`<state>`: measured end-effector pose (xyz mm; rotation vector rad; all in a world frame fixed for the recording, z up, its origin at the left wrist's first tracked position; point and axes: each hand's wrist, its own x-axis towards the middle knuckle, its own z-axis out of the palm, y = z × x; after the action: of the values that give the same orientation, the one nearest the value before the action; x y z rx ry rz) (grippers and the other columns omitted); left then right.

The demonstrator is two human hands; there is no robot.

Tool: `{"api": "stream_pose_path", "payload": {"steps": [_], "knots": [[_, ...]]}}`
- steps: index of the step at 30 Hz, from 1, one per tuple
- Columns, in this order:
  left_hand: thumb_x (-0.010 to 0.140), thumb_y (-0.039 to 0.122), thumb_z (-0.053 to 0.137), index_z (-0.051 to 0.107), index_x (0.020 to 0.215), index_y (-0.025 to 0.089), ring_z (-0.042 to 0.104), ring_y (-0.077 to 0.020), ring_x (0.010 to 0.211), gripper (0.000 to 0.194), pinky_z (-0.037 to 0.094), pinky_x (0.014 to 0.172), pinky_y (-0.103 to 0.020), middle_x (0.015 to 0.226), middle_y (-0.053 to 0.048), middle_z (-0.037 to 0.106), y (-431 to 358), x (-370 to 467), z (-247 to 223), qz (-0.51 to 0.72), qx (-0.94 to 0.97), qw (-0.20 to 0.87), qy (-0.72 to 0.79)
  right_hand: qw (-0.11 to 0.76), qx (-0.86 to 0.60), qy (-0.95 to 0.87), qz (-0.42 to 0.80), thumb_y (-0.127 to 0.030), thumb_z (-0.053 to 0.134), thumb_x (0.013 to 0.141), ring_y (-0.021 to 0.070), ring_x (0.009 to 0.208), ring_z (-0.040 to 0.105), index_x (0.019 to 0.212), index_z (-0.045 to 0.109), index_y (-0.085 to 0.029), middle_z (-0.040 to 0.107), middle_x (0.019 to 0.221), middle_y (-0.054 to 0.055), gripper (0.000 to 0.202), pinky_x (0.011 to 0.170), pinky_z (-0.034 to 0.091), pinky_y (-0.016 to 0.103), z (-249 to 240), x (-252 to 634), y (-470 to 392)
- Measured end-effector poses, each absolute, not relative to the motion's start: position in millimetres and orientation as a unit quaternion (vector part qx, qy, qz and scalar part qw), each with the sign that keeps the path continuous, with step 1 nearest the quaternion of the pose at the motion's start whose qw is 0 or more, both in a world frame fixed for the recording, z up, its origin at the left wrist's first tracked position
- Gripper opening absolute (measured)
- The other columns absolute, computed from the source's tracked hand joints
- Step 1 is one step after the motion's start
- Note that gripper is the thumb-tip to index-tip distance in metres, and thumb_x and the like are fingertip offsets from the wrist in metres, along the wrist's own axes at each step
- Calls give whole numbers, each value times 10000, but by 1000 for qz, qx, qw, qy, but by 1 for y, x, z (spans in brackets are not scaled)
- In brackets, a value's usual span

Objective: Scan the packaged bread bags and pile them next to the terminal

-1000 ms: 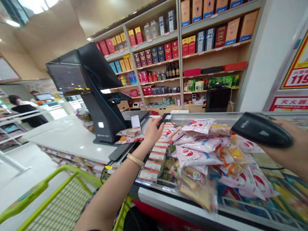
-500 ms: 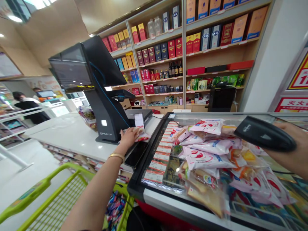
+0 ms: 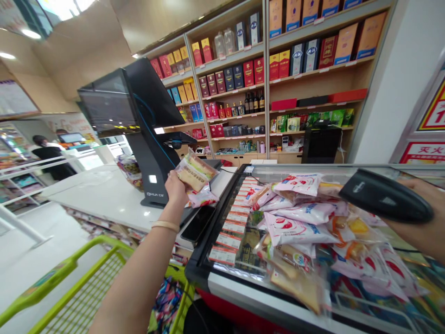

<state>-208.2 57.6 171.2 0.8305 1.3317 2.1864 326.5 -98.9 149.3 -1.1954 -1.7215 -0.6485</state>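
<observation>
My left hand (image 3: 176, 188) grips a clear-wrapped packet of bread (image 3: 195, 172) by its left edge, lifted and tilted beside the stand of the checkout terminal (image 3: 153, 153). Just below it lies a pink and white packet (image 3: 203, 197) on the counter. My right hand (image 3: 422, 204), partly cut off by the right edge, is closed around a black barcode scanner (image 3: 385, 197). The scanner is above a heap of packaged bread (image 3: 302, 227), mostly in white and pink wrappers, on the glass-topped case.
A smartphone (image 3: 198, 225) lies between counter and case. Cigarette-style cartons with orange labels (image 3: 227, 241) show under the glass (image 3: 255, 273). A green shopping cart (image 3: 79, 278) stands at lower left. Shelves of boxed bottles (image 3: 239, 74) line the back wall. A person (image 3: 48, 157) is far left.
My left hand has raised the bread packet off the counter, uncovering the pink and white packet under it. My right hand holds the scanner in nearly the same place.
</observation>
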Motion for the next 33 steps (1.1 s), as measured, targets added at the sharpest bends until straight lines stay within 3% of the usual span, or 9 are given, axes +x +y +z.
{"api": "stream_pose_path", "payload": {"steps": [2,4,7,13,17,20,24,33], "knots": [[1054,329,484,654,960,196,708,-171,716,236,592,686,-276,811,-26,717,49,-180,177,785,216,410,411,455,-460,-706,-289,-485,632,798,213,640,622,913,581,-286,656,783,4,235,577,442,343,149,327,-102],[1035,270,494,653,924,197,658,-157,578,207,552,560,-248,694,-3,670,37,-153,178,703,195,587,351,453,-435,-714,-309,-444,616,823,207,651,631,925,568,-287,667,812,5,192,560,430,337,150,324,-107],[1006,193,501,633,853,183,592,-133,473,202,474,452,-211,613,6,606,17,-115,173,607,203,700,316,451,-413,-726,-314,-395,600,845,202,650,635,931,557,-295,676,835,0,138,545,428,335,157,317,-117],[1008,120,457,600,795,178,488,-59,413,262,363,399,-130,606,30,536,-10,-54,158,516,218,788,255,452,-396,-747,-284,-395,587,882,209,690,660,1005,577,-305,671,871,7,153,564,476,326,159,313,-135],[1005,145,446,600,777,175,418,-51,398,277,290,371,-122,607,33,476,-18,-28,149,449,251,833,202,460,-408,-764,-195,-419,657,865,214,725,678,1038,626,-309,689,912,13,208,622,525,326,154,306,-144],[979,241,532,610,763,176,406,-63,420,238,298,380,-145,627,28,460,-24,-15,148,411,292,847,168,498,-430,-744,-117,-395,624,897,228,822,702,1067,654,-293,700,961,39,201,729,565,337,156,292,-152],[876,389,705,627,733,167,430,-75,475,275,350,418,-166,634,9,500,-37,-5,158,413,345,826,169,482,-363,-794,-73,-295,644,877,188,804,711,1037,685,-286,729,946,20,166,690,562,269,165,277,-157],[746,436,807,602,719,212,409,-88,481,305,350,415,-179,610,21,506,-43,0,166,438,361,795,213,477,-347,-807,30,-306,690,882,177,758,670,1018,735,-254,708,893,38,152,704,576,277,164,261,-156]]}}
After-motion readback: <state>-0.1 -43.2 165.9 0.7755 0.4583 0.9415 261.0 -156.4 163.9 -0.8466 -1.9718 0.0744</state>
